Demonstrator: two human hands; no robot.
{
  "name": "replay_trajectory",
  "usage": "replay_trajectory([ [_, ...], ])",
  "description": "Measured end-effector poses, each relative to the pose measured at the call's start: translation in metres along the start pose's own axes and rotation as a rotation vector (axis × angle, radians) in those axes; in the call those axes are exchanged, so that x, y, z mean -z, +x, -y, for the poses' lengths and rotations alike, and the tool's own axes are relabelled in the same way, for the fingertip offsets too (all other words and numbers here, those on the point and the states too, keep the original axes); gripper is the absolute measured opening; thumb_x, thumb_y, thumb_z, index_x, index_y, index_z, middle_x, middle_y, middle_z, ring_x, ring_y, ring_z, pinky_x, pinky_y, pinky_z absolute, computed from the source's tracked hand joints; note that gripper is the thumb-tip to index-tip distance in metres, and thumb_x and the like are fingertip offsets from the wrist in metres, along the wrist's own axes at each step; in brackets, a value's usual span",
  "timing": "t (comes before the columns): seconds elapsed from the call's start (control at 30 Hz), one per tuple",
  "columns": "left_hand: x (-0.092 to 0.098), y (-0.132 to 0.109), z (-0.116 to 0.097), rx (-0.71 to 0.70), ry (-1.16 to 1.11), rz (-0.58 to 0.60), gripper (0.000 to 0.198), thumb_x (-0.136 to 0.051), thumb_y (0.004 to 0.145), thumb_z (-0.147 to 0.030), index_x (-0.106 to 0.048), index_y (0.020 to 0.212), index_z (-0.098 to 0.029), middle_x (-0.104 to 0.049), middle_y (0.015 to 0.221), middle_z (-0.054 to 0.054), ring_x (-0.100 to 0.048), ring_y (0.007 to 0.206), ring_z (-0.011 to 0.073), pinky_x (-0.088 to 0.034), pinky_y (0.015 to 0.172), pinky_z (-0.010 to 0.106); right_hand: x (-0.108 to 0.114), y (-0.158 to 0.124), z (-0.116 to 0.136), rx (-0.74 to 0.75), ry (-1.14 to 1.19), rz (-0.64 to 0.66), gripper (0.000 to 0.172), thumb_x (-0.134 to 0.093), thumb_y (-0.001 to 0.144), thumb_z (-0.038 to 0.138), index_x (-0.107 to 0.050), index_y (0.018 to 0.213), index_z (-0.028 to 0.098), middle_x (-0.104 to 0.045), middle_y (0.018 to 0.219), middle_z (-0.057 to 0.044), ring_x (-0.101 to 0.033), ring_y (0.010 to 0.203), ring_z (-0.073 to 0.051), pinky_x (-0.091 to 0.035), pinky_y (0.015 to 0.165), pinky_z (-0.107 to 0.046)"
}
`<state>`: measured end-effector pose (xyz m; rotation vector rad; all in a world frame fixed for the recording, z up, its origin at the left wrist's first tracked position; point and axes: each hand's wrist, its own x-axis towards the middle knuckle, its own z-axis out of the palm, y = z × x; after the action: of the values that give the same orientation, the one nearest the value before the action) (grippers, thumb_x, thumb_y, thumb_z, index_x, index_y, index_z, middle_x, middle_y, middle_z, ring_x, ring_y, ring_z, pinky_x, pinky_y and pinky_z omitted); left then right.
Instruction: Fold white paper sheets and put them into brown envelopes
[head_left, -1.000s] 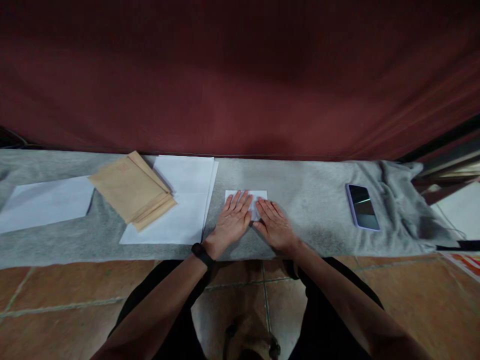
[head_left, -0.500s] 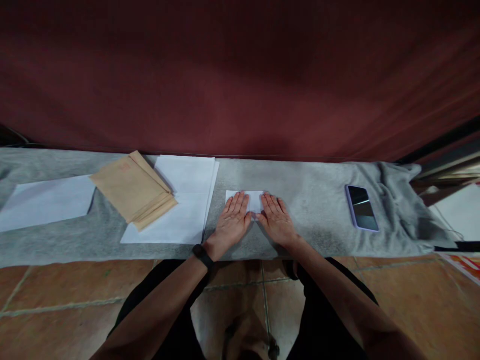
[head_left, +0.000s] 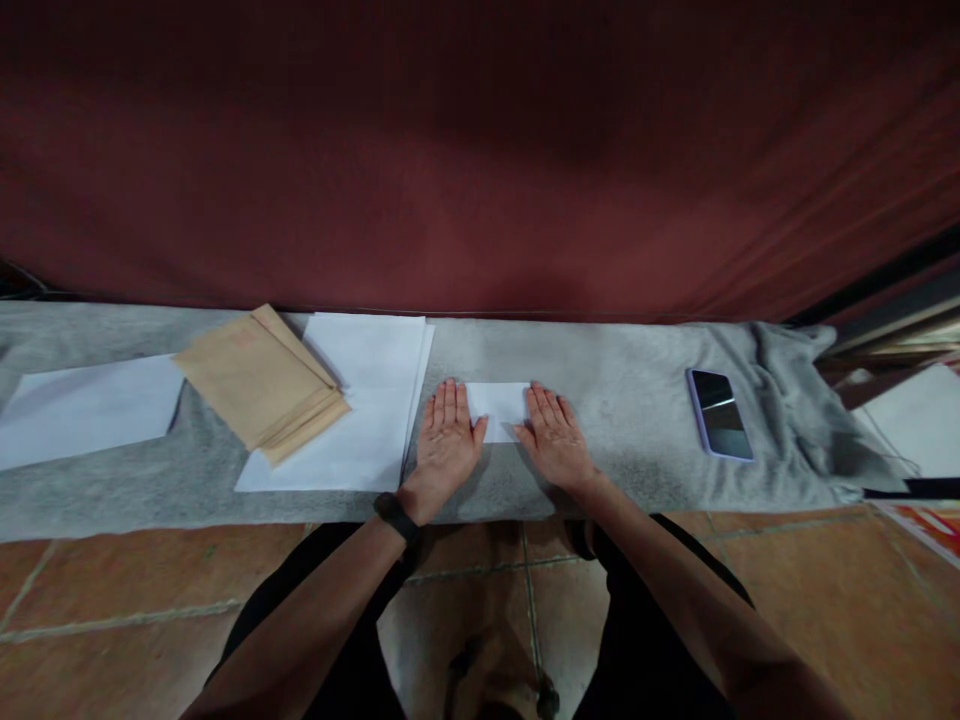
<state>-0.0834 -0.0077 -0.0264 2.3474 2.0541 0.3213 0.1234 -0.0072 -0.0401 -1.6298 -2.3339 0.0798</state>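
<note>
A small folded-looking piece of white paper (head_left: 501, 412) lies flat on the grey cloth between my hands. My left hand (head_left: 450, 432) rests palm down at the paper's left end, fingers straight, the thumb reaching over its edge. At the right end, my right hand (head_left: 555, 432) also lies flat, its thumb and index side touching the paper. Neither hand grips anything. How the paper runs beneath the right hand is hidden.
Brown envelopes (head_left: 255, 375) lie stacked on larger white sheets (head_left: 367, 440) to the left. Farther left is another white sheet (head_left: 82, 410). A phone (head_left: 720, 413) lies on the grey cloth (head_left: 622, 360) to the right. A dark red surface (head_left: 480, 200) rises behind.
My left hand has slid left across the paper to its left end, uncovering more of it. My right hand stays in nearly the same place.
</note>
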Motion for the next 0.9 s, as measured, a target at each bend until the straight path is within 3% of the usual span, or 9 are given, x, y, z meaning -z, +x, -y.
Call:
replay_trajectory([
  [0.17, 0.003, 0.003, 0.0, -0.001, -0.047, -0.05, 0.068, -0.032, 0.107, -0.043, -0.035, 0.158, 0.002, -0.035, 0.166, 0.026, -0.027, 0.159, 0.0353, -0.026, 0.129, 0.056, 0.003, 0.003, -0.003, -0.038, 0.048, 0.024, 0.063, -0.029, 0.111, 0.043, -0.037, 0.161, 0.006, -0.036, 0.168, -0.017, -0.031, 0.158, -0.029, -0.026, 0.129, -0.052],
  [0.3, 0.01, 0.002, -0.012, -0.225, -0.143, 0.007, 0.062, -0.03, 0.109, -0.04, -0.037, 0.159, -0.004, -0.037, 0.167, 0.02, -0.025, 0.16, 0.0287, -0.027, 0.13, 0.05, 0.01, 0.01, -0.006, -0.065, 0.125, 0.043, 0.065, -0.022, 0.111, 0.045, -0.041, 0.159, 0.005, -0.04, 0.166, -0.018, -0.032, 0.158, -0.027, -0.027, 0.129, -0.052],
  [0.43, 0.009, -0.004, -0.028, -0.429, -0.193, 0.1, 0.059, -0.037, 0.108, -0.039, -0.042, 0.156, -0.006, -0.041, 0.165, 0.018, -0.029, 0.159, 0.0255, -0.028, 0.131, 0.046, 0.017, 0.013, -0.001, 0.042, 0.185, 0.09, 0.064, -0.018, 0.112, 0.045, -0.046, 0.157, 0.01, -0.041, 0.166, -0.013, -0.034, 0.157, -0.024, -0.024, 0.131, -0.048],
  [0.6, 0.004, -0.01, -0.035, -0.499, -0.174, 0.129, 0.061, -0.042, 0.107, -0.039, -0.039, 0.157, -0.004, -0.039, 0.166, 0.02, -0.028, 0.159, 0.0252, -0.024, 0.132, 0.045, 0.017, 0.011, 0.005, 0.104, 0.186, 0.133, 0.061, -0.019, 0.112, 0.042, -0.042, 0.16, 0.012, -0.04, 0.167, -0.011, -0.032, 0.158, -0.021, -0.023, 0.132, -0.046],
  [0.9, 0.016, -0.011, -0.023, -0.59, -0.187, 0.207, 0.052, -0.038, 0.109, -0.046, -0.055, 0.146, -0.014, -0.054, 0.157, 0.014, -0.034, 0.157, 0.0254, -0.022, 0.131, 0.047, 0.014, 0.01, -0.001, 0.093, 0.107, 0.117, 0.059, -0.023, 0.112, 0.039, -0.037, 0.162, 0.013, -0.037, 0.169, -0.012, -0.028, 0.159, -0.022, -0.024, 0.131, -0.047],
])
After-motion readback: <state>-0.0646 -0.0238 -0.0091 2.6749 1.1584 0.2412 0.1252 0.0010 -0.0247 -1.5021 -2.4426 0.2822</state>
